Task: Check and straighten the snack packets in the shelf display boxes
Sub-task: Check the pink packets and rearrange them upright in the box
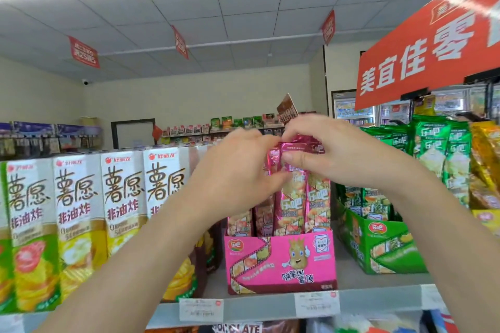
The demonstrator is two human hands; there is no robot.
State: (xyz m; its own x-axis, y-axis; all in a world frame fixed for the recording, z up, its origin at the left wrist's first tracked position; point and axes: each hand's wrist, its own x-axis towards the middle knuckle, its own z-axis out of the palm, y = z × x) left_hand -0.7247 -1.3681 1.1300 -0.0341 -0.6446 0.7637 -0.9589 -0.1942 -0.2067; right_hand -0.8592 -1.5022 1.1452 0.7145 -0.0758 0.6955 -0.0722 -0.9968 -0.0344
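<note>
Both hands, left hand point(238, 173) and right hand point(327, 151), pinch the tops of packets point(290, 197) standing in one pink box point(281, 265) on the shelf point(351, 277), between four cartons point(121, 197) and one green box point(384, 249).

pink snack packets point(292, 197) upright, pink display box point(281, 265)

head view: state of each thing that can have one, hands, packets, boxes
left hand, pinches the pink packets' tops
right hand, pinches the same tops, thumb in front
pink packets, upright in their box, tops gathered by both hands
pink display box, open-topped, at the shelf's front edge
green display box, open-topped, turned at an angle
green packets, standing in the green box, untouched
white cartons, closed, upright in a row
</note>
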